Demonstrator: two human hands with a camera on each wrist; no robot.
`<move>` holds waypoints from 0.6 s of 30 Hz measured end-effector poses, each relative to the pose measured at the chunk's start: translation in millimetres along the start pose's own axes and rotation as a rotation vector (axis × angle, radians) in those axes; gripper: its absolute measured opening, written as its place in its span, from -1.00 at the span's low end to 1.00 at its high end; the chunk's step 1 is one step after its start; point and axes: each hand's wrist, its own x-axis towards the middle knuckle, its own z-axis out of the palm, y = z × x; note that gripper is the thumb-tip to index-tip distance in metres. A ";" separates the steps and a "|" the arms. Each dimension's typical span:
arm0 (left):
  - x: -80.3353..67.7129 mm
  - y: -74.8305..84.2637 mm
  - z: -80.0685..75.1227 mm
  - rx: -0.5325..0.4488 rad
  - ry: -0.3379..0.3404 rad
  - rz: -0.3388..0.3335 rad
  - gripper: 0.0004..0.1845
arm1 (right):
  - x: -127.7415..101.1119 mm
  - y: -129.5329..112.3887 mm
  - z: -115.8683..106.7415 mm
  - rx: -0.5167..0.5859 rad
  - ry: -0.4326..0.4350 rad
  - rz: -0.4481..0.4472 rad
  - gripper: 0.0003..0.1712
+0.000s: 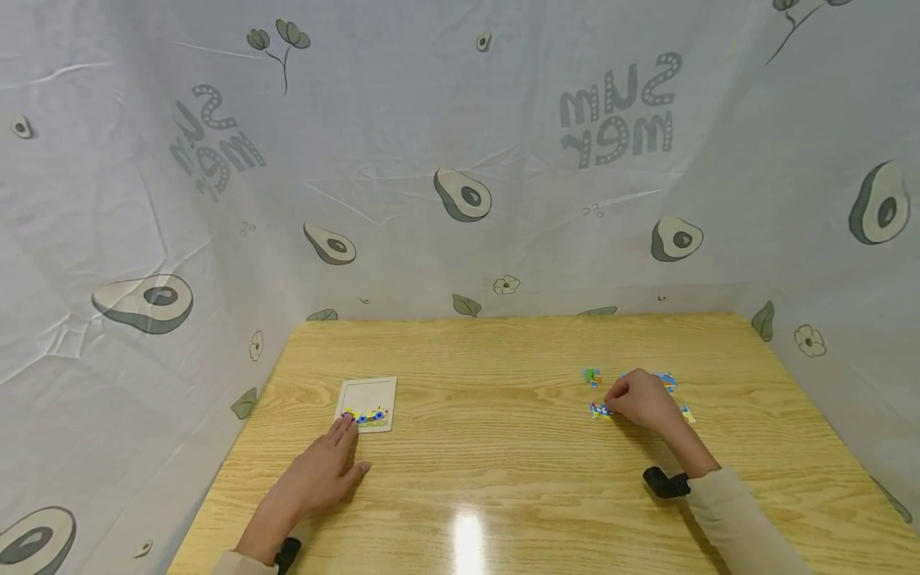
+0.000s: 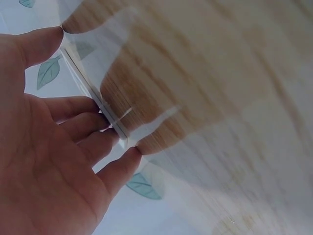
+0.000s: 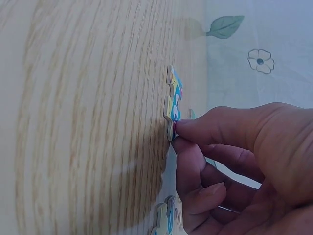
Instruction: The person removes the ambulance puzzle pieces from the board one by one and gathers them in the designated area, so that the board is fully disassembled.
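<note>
Right hand (image 1: 643,399) pinches a puzzle piece (image 1: 600,410) near the tabletop's (image 1: 503,463) right edge. Left hand (image 1: 323,471) lies flat, fingers straight, apparently touching the puzzle board (image 1: 368,399) toward the left edge.

The table (image 1: 503,479) is pale yellow-brown wood with darker streaked grain; the puzzle board (image 1: 367,402) is white, with a strip of yellow, blue and green along its near edge; the puzzle piece (image 3: 173,105) pinched by the right hand (image 1: 642,399) shows blue, yellow and white on a tan backing; the loose pieces (image 1: 592,375) are green, blue and yellow; the backdrop cloth (image 1: 460,160) is whitish grey, printed with green avocado halves, leaves, small flowers and grey lettering; the sleeve (image 1: 740,519) is beige.
</note>
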 end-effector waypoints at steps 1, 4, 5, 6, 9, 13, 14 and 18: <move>-0.1 -0.1 -0.2 -0.001 0.002 0.002 -0.19 | 0.4 0.0 0.4 -0.001 0.001 -0.002 -0.87; -0.5 -1.2 -0.1 -0.004 0.009 0.008 -0.19 | 0.5 -0.9 -0.9 0.009 0.005 -0.002 -0.85; -0.3 -1.9 0.3 -0.001 0.010 0.009 -0.19 | 0.3 -1.7 -2.6 0.012 0.009 -0.006 -0.85; -0.2 -2.4 0.5 -0.001 0.011 0.009 -0.20 | 0.3 -3.3 -5.1 0.013 0.017 -0.016 -0.85; 0.9 -3.9 0.9 0.004 0.017 0.016 -0.21 | 1.1 -12.8 -15.3 0.017 0.050 -0.046 -0.81; 2.8 -2.8 -0.5 0.013 0.023 0.025 -0.24 | 5.2 -28.0 -28.2 0.017 0.101 -0.072 -0.78; 2.9 -2.6 -1.1 0.014 0.025 0.023 -0.24 | 7.1 -32.1 -30.1 0.022 0.108 -0.076 -0.78; 3.0 -2.3 -3.5 0.009 0.033 0.010 -0.27 | 15.9 -53.9 -31.5 0.051 0.108 -0.118 -0.81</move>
